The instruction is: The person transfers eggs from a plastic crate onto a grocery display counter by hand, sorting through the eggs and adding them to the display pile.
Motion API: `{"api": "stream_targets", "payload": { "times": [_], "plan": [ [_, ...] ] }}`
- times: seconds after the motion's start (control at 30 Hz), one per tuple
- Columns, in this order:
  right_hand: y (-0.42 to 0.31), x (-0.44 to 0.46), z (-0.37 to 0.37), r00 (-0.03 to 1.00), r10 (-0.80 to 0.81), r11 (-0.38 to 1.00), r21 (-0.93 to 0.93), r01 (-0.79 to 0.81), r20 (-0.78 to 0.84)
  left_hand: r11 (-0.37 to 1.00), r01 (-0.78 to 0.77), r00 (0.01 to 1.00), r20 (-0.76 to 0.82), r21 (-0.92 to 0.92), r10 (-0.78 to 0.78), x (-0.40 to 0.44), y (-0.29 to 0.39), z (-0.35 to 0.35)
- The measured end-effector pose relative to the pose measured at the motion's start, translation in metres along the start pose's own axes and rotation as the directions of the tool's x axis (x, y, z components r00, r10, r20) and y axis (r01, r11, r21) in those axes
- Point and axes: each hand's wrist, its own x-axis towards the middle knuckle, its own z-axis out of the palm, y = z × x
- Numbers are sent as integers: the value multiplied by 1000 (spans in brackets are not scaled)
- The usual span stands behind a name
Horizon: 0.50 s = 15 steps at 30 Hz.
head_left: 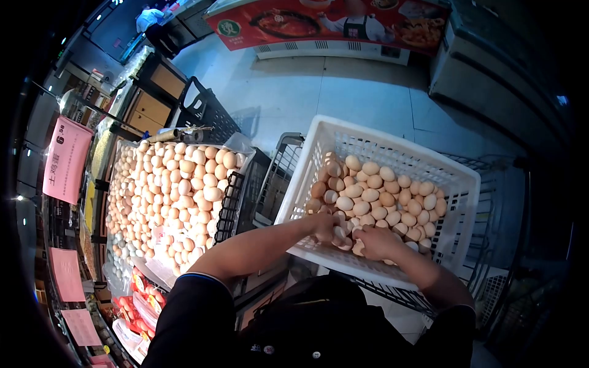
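A white plastic basket (463, 184) holds many brown and pale eggs (370, 195). Both of my hands are inside it at the near side, close together. My left hand (325, 228) reaches in at the near left corner, its fingers curled round eggs. Just to its right, my right hand (377, 241) has its fingers bent around an egg at the near edge of the pile. The undersides of both hands are hidden.
The basket rests on a metal shopping cart (277, 175). At left a display heaped with eggs (178, 190) has a black rack (230, 205) along its edge. Pink price signs (66, 159) hang further left. A person (150, 23) stands at the far upper left. A red-fronted freezer (331, 27) stands ahead.
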Motion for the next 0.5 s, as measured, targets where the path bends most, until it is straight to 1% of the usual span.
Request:
{"api": "stream_targets", "payload": {
  "times": [0.03, 0.13, 0.2, 0.3, 0.33, 0.4, 0.43, 0.5],
  "plan": [
    [-3, -6, -4, 1000, 0, 999, -45, 1, 31, 995, 69, 998, -8, -70, -70, -2, 3, -5],
    [-11, -11, -8, 995, -11, 985, -168, 27, 98, 981, 172, 981, 110, -92, -161, 4, 7, -12],
    [-10, -6, -4, 993, -41, 968, -241, 67, 112, 981, 180, 979, 110, -66, -172, 6, 11, -13],
    [-17, 5, -8, 986, -1, 932, -357, 61, 165, 982, 178, 978, 115, -57, -171, 3, 13, -14],
    [-16, 8, -6, 986, -10, 929, -364, 71, 165, 982, 177, 979, 118, -59, -169, 1, 13, -14],
    [-16, 17, -3, 986, -27, 921, -379, 87, 163, 977, 174, 984, 70, -124, -166, -7, 12, -13],
    [-15, 20, -5, 974, -22, 914, -391, 112, 227, 973, 169, 986, 44, -156, -164, -9, 12, -13],
    [-15, 27, -12, 936, -8, 897, -412, 162, 351, 982, 135, 988, 97, -130, -123, -4, 4, -10]
  ]
}}
